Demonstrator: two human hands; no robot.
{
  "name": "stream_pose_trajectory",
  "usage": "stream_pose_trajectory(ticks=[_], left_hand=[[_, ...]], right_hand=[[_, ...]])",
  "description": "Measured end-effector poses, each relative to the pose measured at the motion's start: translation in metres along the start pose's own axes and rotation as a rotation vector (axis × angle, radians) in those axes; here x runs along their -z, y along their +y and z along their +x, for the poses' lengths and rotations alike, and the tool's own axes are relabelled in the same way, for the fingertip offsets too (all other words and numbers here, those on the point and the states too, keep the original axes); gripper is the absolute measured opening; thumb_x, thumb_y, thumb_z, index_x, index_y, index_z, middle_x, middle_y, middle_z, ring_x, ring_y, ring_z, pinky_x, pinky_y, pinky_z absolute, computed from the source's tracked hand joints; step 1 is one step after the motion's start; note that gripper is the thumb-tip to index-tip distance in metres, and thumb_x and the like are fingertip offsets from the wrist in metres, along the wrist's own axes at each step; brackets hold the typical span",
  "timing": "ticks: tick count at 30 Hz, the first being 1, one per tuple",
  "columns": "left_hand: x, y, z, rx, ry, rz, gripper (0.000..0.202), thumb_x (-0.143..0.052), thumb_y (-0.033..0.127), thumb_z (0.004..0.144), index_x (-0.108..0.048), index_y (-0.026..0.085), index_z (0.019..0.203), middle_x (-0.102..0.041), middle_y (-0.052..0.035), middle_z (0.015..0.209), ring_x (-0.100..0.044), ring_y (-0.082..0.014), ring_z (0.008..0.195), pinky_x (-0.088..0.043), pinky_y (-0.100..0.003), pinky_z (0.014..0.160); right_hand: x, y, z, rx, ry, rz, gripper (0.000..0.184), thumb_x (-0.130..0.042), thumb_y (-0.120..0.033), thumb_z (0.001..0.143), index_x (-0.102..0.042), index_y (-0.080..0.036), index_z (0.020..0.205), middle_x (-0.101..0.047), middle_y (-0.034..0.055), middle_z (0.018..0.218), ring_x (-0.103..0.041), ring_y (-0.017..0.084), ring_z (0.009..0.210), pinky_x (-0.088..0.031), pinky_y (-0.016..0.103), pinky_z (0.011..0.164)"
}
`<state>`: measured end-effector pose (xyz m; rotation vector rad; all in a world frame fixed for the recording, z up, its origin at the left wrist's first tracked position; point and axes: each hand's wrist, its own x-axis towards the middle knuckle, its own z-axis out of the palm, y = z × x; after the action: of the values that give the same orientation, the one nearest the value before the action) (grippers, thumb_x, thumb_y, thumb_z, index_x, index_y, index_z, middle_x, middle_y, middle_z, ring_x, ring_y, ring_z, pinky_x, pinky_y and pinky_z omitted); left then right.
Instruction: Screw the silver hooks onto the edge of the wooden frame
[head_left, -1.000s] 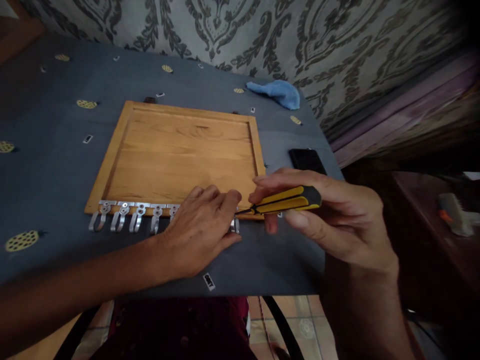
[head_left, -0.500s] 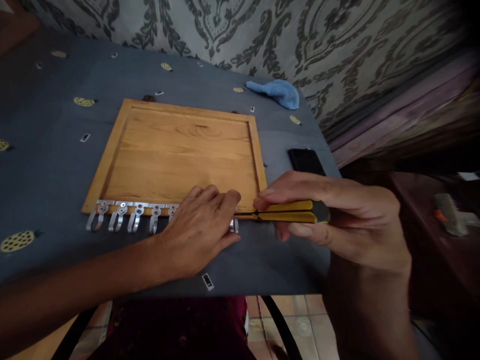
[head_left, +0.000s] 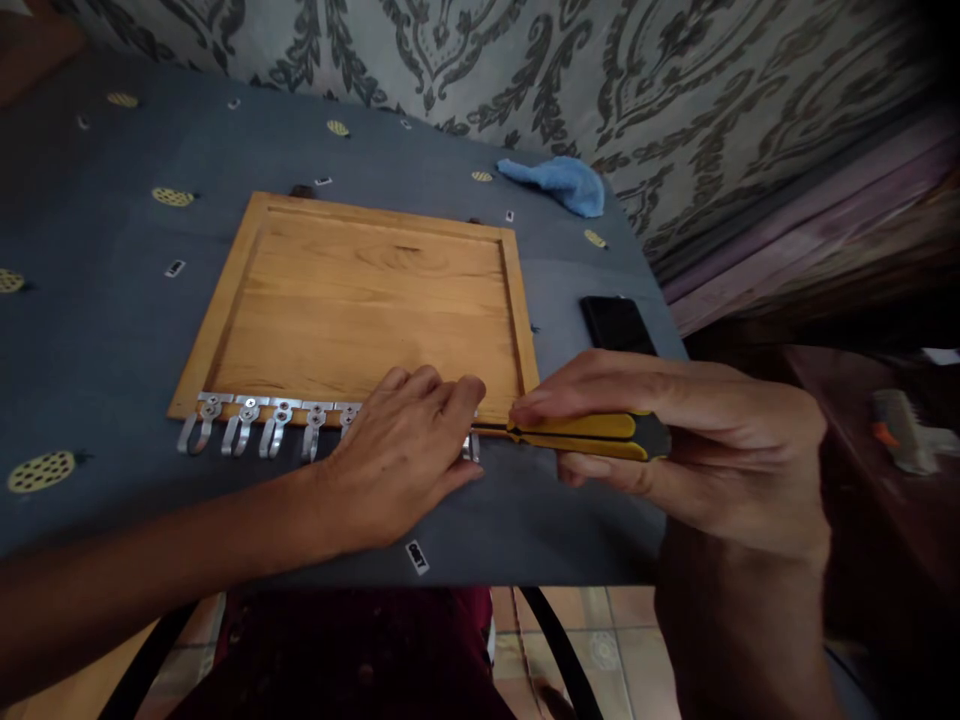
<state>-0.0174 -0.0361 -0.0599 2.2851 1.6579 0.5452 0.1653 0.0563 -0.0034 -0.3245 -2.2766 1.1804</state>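
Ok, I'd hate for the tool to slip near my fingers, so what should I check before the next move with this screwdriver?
1. Left hand pressed down on the row of metal hooks: ok.
2. Right hand closed round the screwdriver: ok.
3. Screwdriver tip seated in a screw: cannot tell, the left fingers hide it.
4. Left fingertips away from the tip: not ok, they are right at it.
5. Wooden board flat on the table: ok.
6. Black phone apart from both hands: ok.
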Motion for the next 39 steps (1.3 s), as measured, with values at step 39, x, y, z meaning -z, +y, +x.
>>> stream_pose_trajectory(ticks=[39], left_hand=[[0.001,0.001,0.0,-0.015,0.021,0.042,0.042,-0.073,0.034,0.083,-0.045,0.017,0.11,-0.065,-0.005,0.1,-0.056,-0.0256,0.094,-0.04,-0.037,0.078]], right_hand=[[-0.022,0.015,-0.009,0.167,0.39,-0.231,0.027,-0.075,-0.009,0.075,-0.07,-0.026,0.096,-0.069,0.0013,0.08,-0.062,0.02,0.068,-0.05,0.037,0.059]])
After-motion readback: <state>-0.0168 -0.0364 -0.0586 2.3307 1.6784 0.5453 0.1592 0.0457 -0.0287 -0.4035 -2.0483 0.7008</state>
